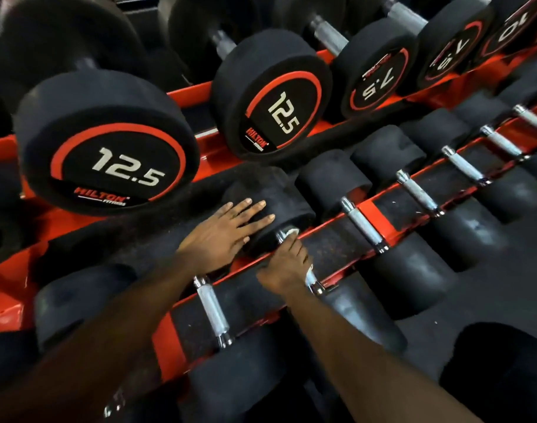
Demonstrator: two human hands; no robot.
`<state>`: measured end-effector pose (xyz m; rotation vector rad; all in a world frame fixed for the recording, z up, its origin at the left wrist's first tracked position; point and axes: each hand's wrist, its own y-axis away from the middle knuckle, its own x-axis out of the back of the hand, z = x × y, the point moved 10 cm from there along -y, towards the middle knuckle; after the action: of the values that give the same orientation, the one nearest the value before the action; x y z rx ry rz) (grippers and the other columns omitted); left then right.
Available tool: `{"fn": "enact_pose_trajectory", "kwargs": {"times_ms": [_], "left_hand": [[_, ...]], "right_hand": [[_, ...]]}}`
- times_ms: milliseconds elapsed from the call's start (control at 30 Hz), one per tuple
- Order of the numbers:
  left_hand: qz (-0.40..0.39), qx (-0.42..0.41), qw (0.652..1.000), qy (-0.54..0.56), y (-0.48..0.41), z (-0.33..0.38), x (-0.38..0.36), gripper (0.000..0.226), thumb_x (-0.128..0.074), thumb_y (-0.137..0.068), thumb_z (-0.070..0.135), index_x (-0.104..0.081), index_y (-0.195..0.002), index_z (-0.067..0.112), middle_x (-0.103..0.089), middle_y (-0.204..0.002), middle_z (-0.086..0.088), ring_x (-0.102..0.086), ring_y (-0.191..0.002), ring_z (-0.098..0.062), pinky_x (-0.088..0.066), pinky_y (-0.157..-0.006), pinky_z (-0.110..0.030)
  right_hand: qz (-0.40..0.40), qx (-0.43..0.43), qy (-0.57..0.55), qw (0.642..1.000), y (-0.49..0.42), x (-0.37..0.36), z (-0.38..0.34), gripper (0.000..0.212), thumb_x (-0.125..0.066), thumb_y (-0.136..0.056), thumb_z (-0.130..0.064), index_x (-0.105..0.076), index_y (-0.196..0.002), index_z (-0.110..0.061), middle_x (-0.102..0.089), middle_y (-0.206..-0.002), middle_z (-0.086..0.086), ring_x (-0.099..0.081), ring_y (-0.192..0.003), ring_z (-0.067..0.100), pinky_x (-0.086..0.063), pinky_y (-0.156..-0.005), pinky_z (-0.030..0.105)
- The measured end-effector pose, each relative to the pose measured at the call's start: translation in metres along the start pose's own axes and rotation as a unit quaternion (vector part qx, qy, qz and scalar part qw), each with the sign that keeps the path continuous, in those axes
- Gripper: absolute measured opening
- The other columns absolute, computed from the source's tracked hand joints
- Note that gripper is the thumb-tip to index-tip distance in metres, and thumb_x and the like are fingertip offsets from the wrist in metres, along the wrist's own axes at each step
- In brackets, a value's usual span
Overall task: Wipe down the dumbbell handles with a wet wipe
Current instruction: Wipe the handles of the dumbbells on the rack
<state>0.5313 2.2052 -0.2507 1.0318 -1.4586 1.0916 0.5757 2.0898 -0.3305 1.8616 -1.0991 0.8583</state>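
Note:
A row of black dumbbells with chrome handles lies across the lower shelf of a red rack (365, 210). My right hand (287, 265) grips the chrome handle (314, 283) of one dumbbell, with a white wet wipe (291, 232) wrapped round the handle under its fingers; most of that handle is hidden. My left hand (223, 235) rests flat with straight fingers on the far black head (279, 206) of the same dumbbell. Bare chrome handles show on the dumbbell to the left (212, 309) and the one to the right (365, 225).
The upper shelf holds larger black dumbbells with red rings, marked 12.5 (108, 145) (273, 96), then 7.5 (377, 71) further right. More chrome handles (418, 193) run off to the right along the lower shelf. Dark floor (505, 300) lies at lower right.

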Motion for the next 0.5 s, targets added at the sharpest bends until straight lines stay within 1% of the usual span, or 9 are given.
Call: {"fn": "enact_pose_trajectory", "kwargs": {"times_ms": [33,100,133,167,200,267,367,433,500], "left_hand": [[-0.009,-0.013,1.0,0.001,-0.002,-0.003,0.0,0.068,-0.042,-0.106,0.026,-0.004,-0.161,0.04,0.002,-0.171,0.006,0.002,-0.157,-0.018,-0.008,-0.127,-0.042],[-0.018,-0.012,1.0,0.01,-0.003,-0.005,-0.004,0.067,-0.04,-0.108,0.031,0.0,-0.161,0.041,0.008,-0.17,0.007,0.009,-0.157,-0.018,-0.008,-0.127,-0.043],[-0.018,-0.008,1.0,0.011,-0.003,-0.004,-0.006,0.067,-0.039,-0.108,0.033,0.0,-0.161,0.041,0.009,-0.17,0.007,0.01,-0.157,-0.018,-0.009,-0.127,-0.044],[-0.019,-0.007,1.0,0.011,-0.002,-0.005,-0.008,0.067,-0.04,-0.108,0.033,0.0,-0.161,0.041,0.009,-0.17,0.007,0.01,-0.157,-0.018,-0.012,-0.127,-0.046],[-0.017,-0.007,1.0,0.012,-0.003,-0.004,-0.008,0.067,-0.04,-0.108,0.034,-0.001,-0.161,0.041,0.009,-0.17,0.008,0.01,-0.157,-0.018,-0.014,-0.127,-0.047],[-0.017,-0.004,1.0,0.016,-0.004,-0.006,-0.007,0.067,-0.041,-0.107,0.036,-0.002,-0.161,0.042,0.009,-0.17,0.009,0.01,-0.157,-0.016,-0.016,-0.126,-0.048],[-0.012,-0.003,0.999,0.034,-0.005,-0.005,-0.005,0.067,-0.043,-0.105,0.047,-0.005,-0.16,0.044,0.008,-0.17,0.011,0.009,-0.157,-0.015,-0.014,-0.127,-0.046],[-0.013,-0.003,0.999,0.034,-0.006,-0.004,-0.006,0.068,-0.043,-0.104,0.05,-0.005,-0.16,0.045,0.007,-0.17,0.012,0.008,-0.157,-0.014,-0.011,-0.127,-0.044],[-0.009,0.001,1.0,0.028,-0.006,-0.005,-0.004,0.067,-0.043,-0.104,0.051,-0.006,-0.16,0.046,0.007,-0.17,0.012,0.008,-0.157,-0.014,-0.009,-0.127,-0.043]], "right_hand": [[-0.025,-0.018,-0.046,0.998,-0.011,0.005,0.005,0.096,-0.069,-0.072,-0.04,-0.025,-0.148,-0.001,-0.041,-0.144,0.014,-0.042,-0.133,0.032,-0.033,-0.111,0.043],[-0.082,-0.051,-0.155,0.983,-0.03,0.012,0.007,0.051,-0.065,-0.075,-0.033,-0.059,-0.119,-0.007,-0.065,-0.117,0.013,-0.061,-0.114,0.03,-0.049,-0.099,0.038],[-0.088,-0.061,-0.171,0.979,-0.032,0.015,0.007,0.04,-0.064,-0.077,-0.032,-0.064,-0.109,-0.009,-0.068,-0.109,0.013,-0.064,-0.109,0.029,-0.051,-0.096,0.035],[-0.076,-0.072,-0.158,0.982,-0.03,0.014,0.006,0.045,-0.066,-0.076,-0.034,-0.063,-0.113,-0.01,-0.067,-0.113,0.013,-0.062,-0.112,0.029,-0.048,-0.097,0.034],[-0.033,-0.076,-0.1,0.992,-0.022,0.013,0.006,0.063,-0.069,-0.073,-0.038,-0.053,-0.126,-0.008,-0.06,-0.124,0.013,-0.056,-0.118,0.029,-0.043,-0.101,0.036],[0.066,-0.055,0.001,0.996,0.004,0.008,-0.006,0.099,-0.072,-0.069,-0.041,-0.024,-0.146,0.0,-0.041,-0.141,0.017,-0.04,-0.129,0.033,-0.029,-0.111,0.042],[0.074,-0.015,0.055,0.996,0.018,-0.006,-0.012,0.117,-0.071,-0.068,-0.043,-0.004,-0.15,0.007,-0.023,-0.151,0.024,-0.026,-0.138,0.038,-0.016,-0.119,0.047],[0.05,-0.031,0.007,0.998,-0.007,0.002,0.0,0.103,-0.072,-0.068,-0.043,-0.023,-0.146,0.002,-0.039,-0.143,0.018,-0.04,-0.131,0.033,-0.03,-0.113,0.043],[-0.04,-0.065,-0.108,0.991,-0.03,0.007,0.006,0.068,-0.07,-0.07,-0.039,-0.052,-0.127,-0.008,-0.06,-0.127,0.011,-0.057,-0.118,0.029,-0.045,-0.103,0.04]]}}
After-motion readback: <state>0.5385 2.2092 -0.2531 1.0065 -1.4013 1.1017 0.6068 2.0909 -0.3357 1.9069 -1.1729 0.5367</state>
